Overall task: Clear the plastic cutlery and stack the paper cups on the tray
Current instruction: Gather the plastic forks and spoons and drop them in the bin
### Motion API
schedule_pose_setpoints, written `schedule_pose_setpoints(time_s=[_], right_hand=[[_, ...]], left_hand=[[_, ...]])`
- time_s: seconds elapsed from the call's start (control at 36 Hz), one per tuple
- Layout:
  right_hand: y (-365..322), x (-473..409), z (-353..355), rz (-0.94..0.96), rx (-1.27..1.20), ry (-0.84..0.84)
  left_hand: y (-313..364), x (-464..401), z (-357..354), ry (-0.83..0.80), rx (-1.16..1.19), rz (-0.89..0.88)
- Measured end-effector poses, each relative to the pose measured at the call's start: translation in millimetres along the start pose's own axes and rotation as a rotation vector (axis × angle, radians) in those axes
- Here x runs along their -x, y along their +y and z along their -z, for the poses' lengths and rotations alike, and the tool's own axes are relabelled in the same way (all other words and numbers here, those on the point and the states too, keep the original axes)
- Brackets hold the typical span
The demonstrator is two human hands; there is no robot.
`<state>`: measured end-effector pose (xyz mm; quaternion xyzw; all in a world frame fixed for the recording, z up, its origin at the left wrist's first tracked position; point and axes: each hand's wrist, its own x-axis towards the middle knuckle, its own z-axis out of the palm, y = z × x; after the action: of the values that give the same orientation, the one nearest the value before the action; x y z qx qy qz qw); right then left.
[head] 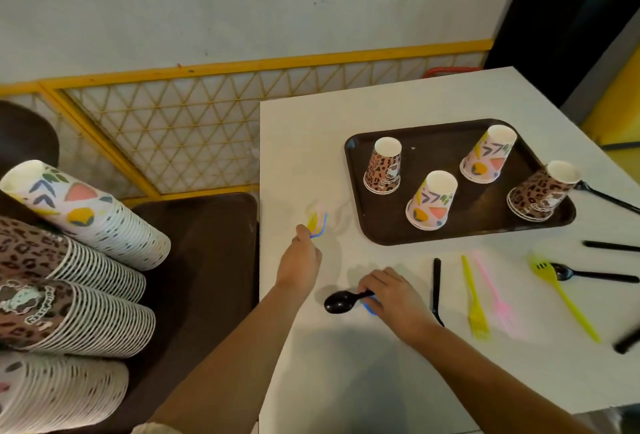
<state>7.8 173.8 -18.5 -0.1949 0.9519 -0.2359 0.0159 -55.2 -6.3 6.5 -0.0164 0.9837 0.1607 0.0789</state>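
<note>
A dark brown tray (433, 229) on the white table (346, 364) holds several upside-down paper cups, two leopard-print (383, 165) and two with coloured shapes (431, 200). My left hand (302, 259) grips a blurred bundle of coloured plastic cutlery (318, 222) left of the tray. My right hand (389, 293) holds the handle of a black spoon (341, 301) on the table, with a blue piece under its fingers. Yellow forks (475, 298), a pink fork (495, 295) and black pieces (436, 286) lie to the right.
Long stacks of paper cups (76, 260) lie on their sides at the left, on a dark surface (207, 260) beside the table. A yellow lattice fence (194, 122) stands behind. More black cutlery (595, 276) lies near the table's right edge.
</note>
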Motion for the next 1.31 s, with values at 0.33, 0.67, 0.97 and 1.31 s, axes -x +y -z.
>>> schedule_pose_setpoints(time_s=[0.33, 0.67, 0.97, 1.31], right_hand=[[-1, -12, 7, -0.022, 0.019, 0.263], [-9, -17, 21, -0.599, -0.572, 0.181], [-17, -11, 30, -0.675, -0.691, 0.18], [-15, 23, 33, -0.638, -0.158, -0.092]], left_hand=[[-1, -23, -8, -0.151, -0.132, 0.142], [19, -1, -3, -0.161, 0.472, 0.007], [57, 35, -2, -0.378, 0.922, 0.049], [64, 42, -12, -0.366, 0.866, -0.016]])
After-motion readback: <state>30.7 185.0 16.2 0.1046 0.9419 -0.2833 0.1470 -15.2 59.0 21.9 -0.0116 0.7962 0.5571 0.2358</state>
